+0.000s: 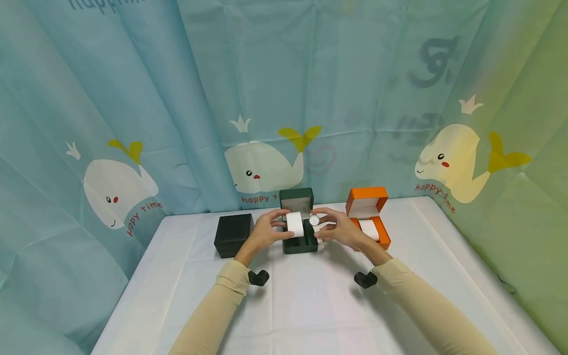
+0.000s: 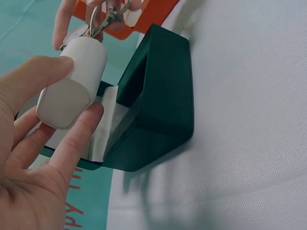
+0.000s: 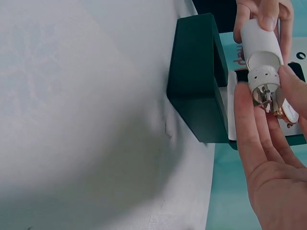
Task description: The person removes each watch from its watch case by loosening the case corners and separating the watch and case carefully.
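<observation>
In the head view my left hand (image 1: 265, 230) holds a white watch cushion (image 1: 295, 224) over an open dark green watch box (image 1: 300, 249). Thumb and fingers grip the cushion's (image 2: 88, 60) sides in the left wrist view. My right hand (image 1: 340, 230) holds a wristwatch (image 1: 314, 220) with a pale round dial, just right of the cushion. Its white strap (image 3: 264, 76) is looped at the cushion's end in the right wrist view, its metal clasp (image 3: 265, 96) between the fingers. The box lid (image 1: 296, 194) stands raised behind both hands.
A closed black box (image 1: 233, 229) stands left of the green one. To the right is an open orange box (image 1: 367, 201) with a white cushion (image 1: 369, 230) inside, partly behind my right hand. A whale-print curtain (image 1: 266, 98) hangs behind the white-covered table (image 1: 306, 305).
</observation>
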{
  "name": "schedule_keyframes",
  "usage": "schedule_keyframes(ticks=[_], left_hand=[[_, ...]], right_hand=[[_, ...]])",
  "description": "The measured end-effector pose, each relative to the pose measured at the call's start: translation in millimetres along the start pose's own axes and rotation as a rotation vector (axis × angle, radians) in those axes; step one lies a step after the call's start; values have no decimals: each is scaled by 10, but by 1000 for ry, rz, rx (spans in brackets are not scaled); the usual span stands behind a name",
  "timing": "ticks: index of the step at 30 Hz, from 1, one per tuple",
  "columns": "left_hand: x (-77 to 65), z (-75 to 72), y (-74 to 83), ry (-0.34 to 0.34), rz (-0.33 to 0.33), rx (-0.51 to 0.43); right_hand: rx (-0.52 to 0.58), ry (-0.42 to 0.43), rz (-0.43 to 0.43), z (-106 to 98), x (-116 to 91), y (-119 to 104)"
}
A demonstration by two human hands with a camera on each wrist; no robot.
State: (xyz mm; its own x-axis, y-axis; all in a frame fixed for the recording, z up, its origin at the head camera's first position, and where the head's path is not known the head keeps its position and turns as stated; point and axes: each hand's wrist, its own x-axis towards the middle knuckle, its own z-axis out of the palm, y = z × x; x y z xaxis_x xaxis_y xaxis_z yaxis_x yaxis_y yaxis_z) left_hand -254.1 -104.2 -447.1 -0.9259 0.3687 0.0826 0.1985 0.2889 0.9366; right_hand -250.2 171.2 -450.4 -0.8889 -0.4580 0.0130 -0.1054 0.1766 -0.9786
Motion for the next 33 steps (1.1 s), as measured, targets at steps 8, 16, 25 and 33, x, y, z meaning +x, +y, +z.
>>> schedule_keyframes(ticks=[8,16,25,33], left_hand=[[27,11,-34,46,13,10],[30,11,7,68,14,37],[50,23,-24,73,16,60],[60,20,-32,76,12,81]], right_hand=[[-79,36,-49,78,-78,-6],[-69,23,-79,216,-196,-25],[-32,2,-86,394,-302,15],[-50,14,-66,571,-376,88]])
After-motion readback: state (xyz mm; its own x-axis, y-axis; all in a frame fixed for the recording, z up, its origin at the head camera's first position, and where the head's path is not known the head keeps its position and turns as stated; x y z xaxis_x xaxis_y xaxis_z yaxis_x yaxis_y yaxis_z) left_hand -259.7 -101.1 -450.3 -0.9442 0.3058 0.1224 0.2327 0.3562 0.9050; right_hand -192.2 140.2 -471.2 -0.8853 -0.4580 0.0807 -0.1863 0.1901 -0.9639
